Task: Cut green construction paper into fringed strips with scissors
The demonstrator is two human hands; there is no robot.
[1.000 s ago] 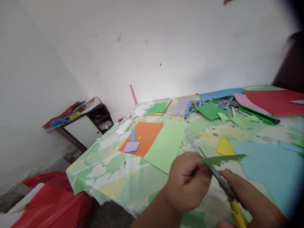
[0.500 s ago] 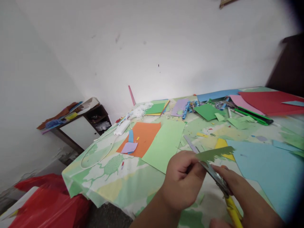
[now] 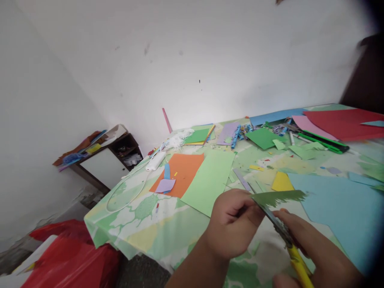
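Note:
In my left hand [image 3: 235,224] I pinch a narrow strip of green paper [image 3: 279,197], its lower edge cut into a jagged fringe. My right hand [image 3: 315,244] is wrapped round the yellow handles of a pair of scissors [image 3: 295,260]. Their metal blades meet the paper close to my left fingertips. Just beyond the hands lie a thin lilac paper strip [image 3: 241,179] and a yellow paper piece [image 3: 282,182]. A large light blue sheet [image 3: 339,208] lies to the right.
Light green [image 3: 211,182] and orange [image 3: 183,172] sheets lie left of my hands. A white power strip [image 3: 156,161] with cords is near the table's left edge. Behind are a green cutter [image 3: 324,142] and a red sheet [image 3: 345,124]. A red plastic bag [image 3: 75,256] is beside the table.
Both hands, the scissors and the fringed strip sit slightly further right in view. The strip has turned a little, and the camera view has shifted slightly.

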